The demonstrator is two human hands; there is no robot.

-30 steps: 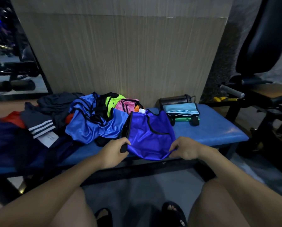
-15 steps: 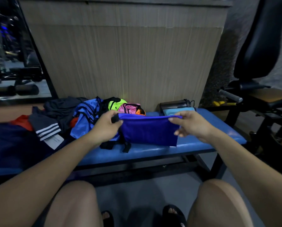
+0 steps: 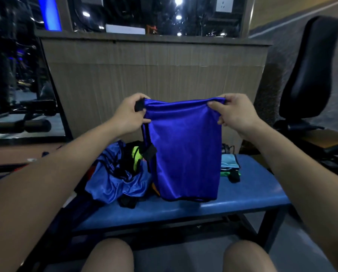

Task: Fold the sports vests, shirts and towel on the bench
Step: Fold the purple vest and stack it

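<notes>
A long blue bench (image 3: 242,203) runs across the room in front of a tall ribbed wall panel (image 3: 154,75). A black padded seat (image 3: 311,65) stands off to the right. The person sits at the near side, with both knees at the bottom.

Both arms reach out and hold a shiny dark blue vest (image 3: 185,150) up in the air. It hangs straight down, and its black bottom edge is just above the bench, or maybe just touching it; it is hard to tell. The left hand (image 3: 129,112) pinches the top left corner, with fingers curled round a black strap. The right hand (image 3: 234,111) pinches the top right corner between thumb and fingers.

To the left of the vest a messy pile of clothes (image 3: 117,173) lies on the bench, lighter blue, black and bright yellow-green. To the right, farther back, sits a small folded stack (image 3: 230,165) with a pale blue piece on top.
</notes>
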